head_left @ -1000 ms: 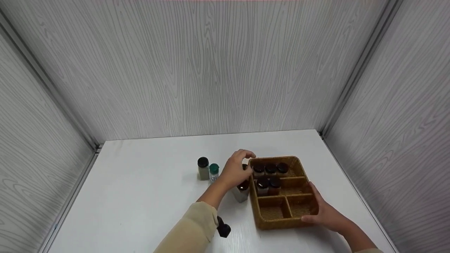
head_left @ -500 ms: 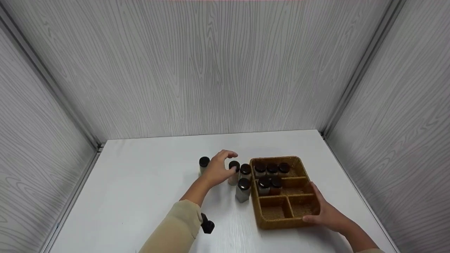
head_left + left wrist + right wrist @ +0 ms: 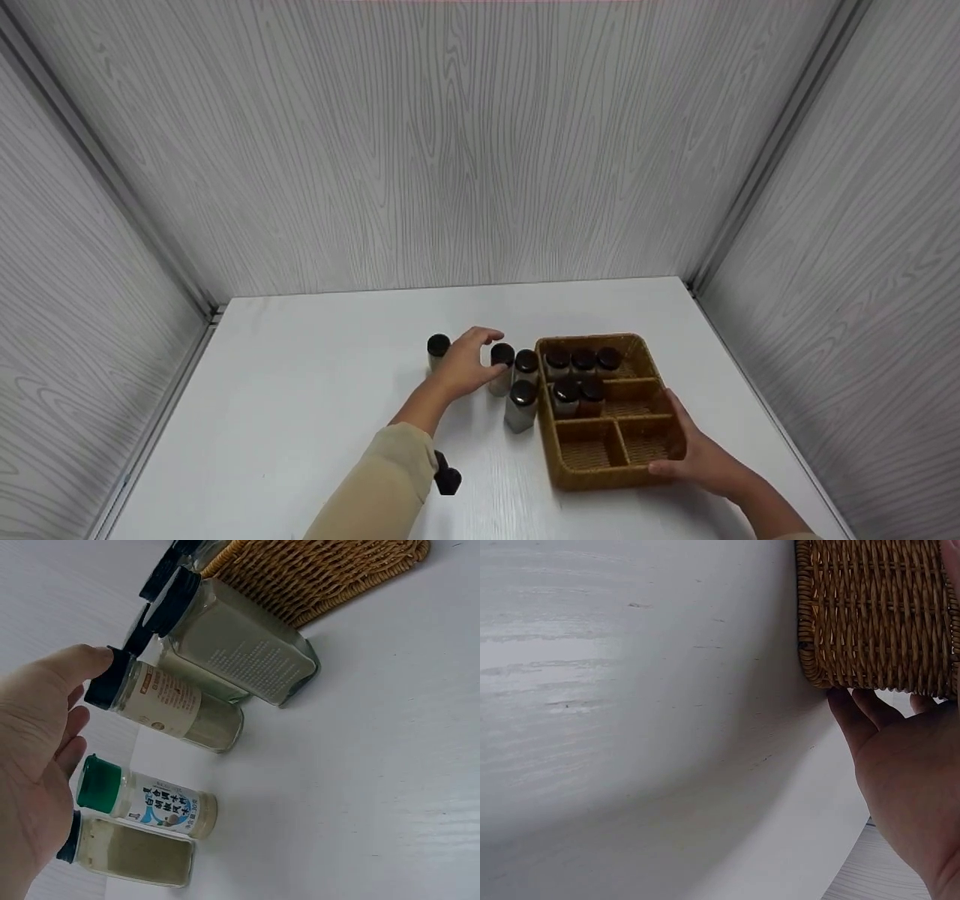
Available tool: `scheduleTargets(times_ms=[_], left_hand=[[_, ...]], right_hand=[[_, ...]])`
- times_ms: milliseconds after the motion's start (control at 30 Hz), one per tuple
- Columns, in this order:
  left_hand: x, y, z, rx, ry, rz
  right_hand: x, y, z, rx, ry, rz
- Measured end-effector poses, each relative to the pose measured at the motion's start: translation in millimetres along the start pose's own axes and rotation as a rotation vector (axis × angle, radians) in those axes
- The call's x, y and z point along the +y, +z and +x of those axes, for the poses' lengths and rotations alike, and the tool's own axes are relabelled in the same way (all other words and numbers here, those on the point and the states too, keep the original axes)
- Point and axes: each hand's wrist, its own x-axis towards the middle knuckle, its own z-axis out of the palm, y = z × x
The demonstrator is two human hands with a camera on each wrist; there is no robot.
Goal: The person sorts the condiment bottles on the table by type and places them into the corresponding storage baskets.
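Note:
My left hand [image 3: 463,367] has thumb and fingers curved round the black cap of a round spice jar [image 3: 169,705] upright on the table. Beside it, close to the basket, stand a square grey-powder spice jar [image 3: 244,641] and another black-capped spice jar [image 3: 526,363]. A green-capped pepper jar [image 3: 161,802], hidden in the head view by my left hand, stands next to a square jar of greenish powder [image 3: 139,851]. On the right, my right hand [image 3: 701,457] grips the front right corner of the wicker basket [image 3: 553,450], thumb at the front wall and fingers along the side.
Several dark-capped jars [image 3: 583,360] stand in the basket's back and middle compartments; both front compartments [image 3: 589,444] are bare. White table [image 3: 300,405] stretches left of the jars. Grey wood-grain panels [image 3: 420,150] close off the back and both sides.
My left hand has moved left from the jars at the basket's edge to the round spice jar, staying there over the last half second. My right hand keeps its grip on the basket.

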Motion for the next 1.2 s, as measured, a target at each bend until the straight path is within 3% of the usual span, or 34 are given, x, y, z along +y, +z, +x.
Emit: scheduleTargets(times_ms=[267, 667, 1200], left_hand=[[2.0, 5.1, -0.1, -0.001, -0.035, 0.045], [2.6, 8.5, 2.7, -0.031, -0.047, 0.161], [5.6, 3.8, -8.1, -0.012, -0.015, 0.089]], right_hand=[[4.0, -0.4, 0.4, -0.025, 0.014, 0.065], [0.3, -0.7, -0.4, -0.014, -0.003, 0.043], [0.3, -0.3, -1.2, -0.018, 0.024, 0.024]])
